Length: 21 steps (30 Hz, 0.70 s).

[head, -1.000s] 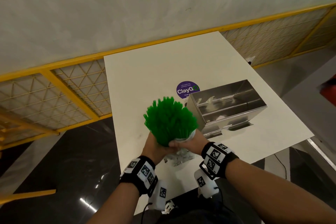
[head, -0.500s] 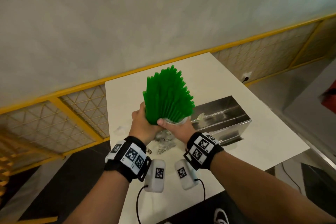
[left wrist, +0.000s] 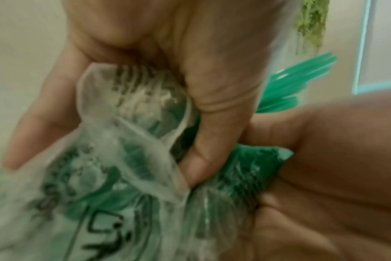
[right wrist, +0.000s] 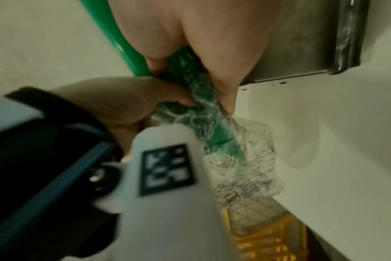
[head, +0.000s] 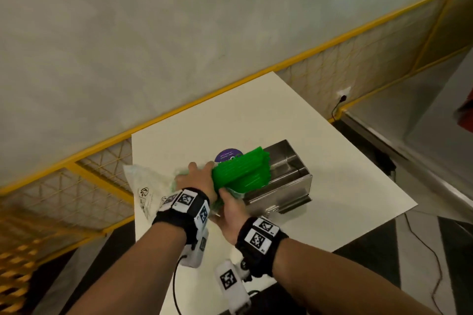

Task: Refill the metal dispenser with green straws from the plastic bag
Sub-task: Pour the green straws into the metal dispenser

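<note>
A thick bundle of green straws [head: 242,174] lies tilted, its free ends over the open top of the metal dispenser [head: 289,181] on the white table [head: 345,186]. The lower ends sit in a clear printed plastic bag [head: 143,184] that trails to the left. My left hand [head: 197,179] grips the bundle and bag from above; in the left wrist view its fingers [left wrist: 212,114] curl into the crumpled bag [left wrist: 127,159]. My right hand [head: 230,208] holds the bundle from below, pinching the bag-wrapped straws [right wrist: 190,79] beside the dispenser [right wrist: 301,44].
A round purple sticker [head: 227,156] sits on the table behind the straws. A yellow mesh railing [head: 97,176] runs along the table's far and left sides. A grey wall rises behind it. Dark floor lies to the right of the table.
The bundle stood upright and raised in both hands; now it is tipped down to the right over the dispenser. The bag has slid back and trails left.
</note>
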### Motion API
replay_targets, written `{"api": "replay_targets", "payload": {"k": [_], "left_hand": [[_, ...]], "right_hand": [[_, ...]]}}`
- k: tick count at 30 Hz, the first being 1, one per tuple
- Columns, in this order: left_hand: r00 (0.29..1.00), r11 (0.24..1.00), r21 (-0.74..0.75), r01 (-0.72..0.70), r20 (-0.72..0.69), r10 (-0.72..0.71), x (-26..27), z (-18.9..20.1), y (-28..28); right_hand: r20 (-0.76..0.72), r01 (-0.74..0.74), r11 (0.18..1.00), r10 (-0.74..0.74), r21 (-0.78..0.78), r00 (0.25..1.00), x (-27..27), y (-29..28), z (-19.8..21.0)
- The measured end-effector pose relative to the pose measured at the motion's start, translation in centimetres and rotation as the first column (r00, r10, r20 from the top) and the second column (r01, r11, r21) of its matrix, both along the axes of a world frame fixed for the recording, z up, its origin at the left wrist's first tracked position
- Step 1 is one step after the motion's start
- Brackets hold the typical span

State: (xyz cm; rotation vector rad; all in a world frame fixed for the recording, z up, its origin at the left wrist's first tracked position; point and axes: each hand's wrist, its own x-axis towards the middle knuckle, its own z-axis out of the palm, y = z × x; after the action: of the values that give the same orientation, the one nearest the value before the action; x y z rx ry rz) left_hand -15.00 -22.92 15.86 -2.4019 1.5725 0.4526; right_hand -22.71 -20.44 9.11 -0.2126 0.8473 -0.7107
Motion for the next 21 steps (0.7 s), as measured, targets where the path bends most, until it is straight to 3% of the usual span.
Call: {"api": "replay_targets", "payload": {"k": [4,8,11,13,15,17,18,19,21], "left_hand": [[0.996,1.0,0.008,0.003,0.089,-0.004,-2.0,-0.3,-1.8],[0.987,0.999,0.045,-0.003,0.158,-0.004,-2.8,-0.9,-2.5],[0.97,0.995,0.083,0.057,0.23,-0.075,-3.2,-1.4,-2.9],[0.962,0.992,0.097,0.078,0.254,-0.101,-3.5,-1.6,-3.0],[0.954,0.991,0.104,0.087,0.277,-0.113,-4.2,-1.8,-3.1],[0.938,0.986,0.127,0.109,0.314,-0.144,-5.2,-2.2,-3.2],[0.927,0.983,0.142,0.121,0.338,-0.163,-5.8,-2.3,-3.3],[0.916,0.978,0.162,0.132,0.358,-0.183,-6.2,-2.4,-3.4],[0.906,0.971,0.19,0.147,0.367,-0.21,-6.5,-2.5,-3.7]], "right_hand": [[-0.051,-0.057,0.996,0.061,0.072,0.997,-1.2,-2.3,1.0],[-0.158,-0.221,0.975,0.224,0.037,0.962,-3.7,-3.9,2.0],[-0.148,-0.327,0.945,0.326,0.025,0.934,-6.4,-4.3,3.1],[-0.163,-0.42,0.908,0.414,-0.001,0.896,-8.8,-4.7,3.7],[-0.3,-0.526,0.848,0.485,-0.07,0.821,-11.3,-5.3,4.2],[-0.556,-0.61,0.76,0.415,-0.223,0.72,-13.3,-6.1,4.4],[-0.706,-0.655,0.68,0.283,-0.329,0.649,-14.2,-6.6,4.5],[-0.826,-0.719,0.563,0.108,-0.408,0.553,-15.0,-7.1,4.5],[-0.912,-0.865,0.292,-0.168,-0.409,0.374,-15.7,-8.1,4.6]]}}
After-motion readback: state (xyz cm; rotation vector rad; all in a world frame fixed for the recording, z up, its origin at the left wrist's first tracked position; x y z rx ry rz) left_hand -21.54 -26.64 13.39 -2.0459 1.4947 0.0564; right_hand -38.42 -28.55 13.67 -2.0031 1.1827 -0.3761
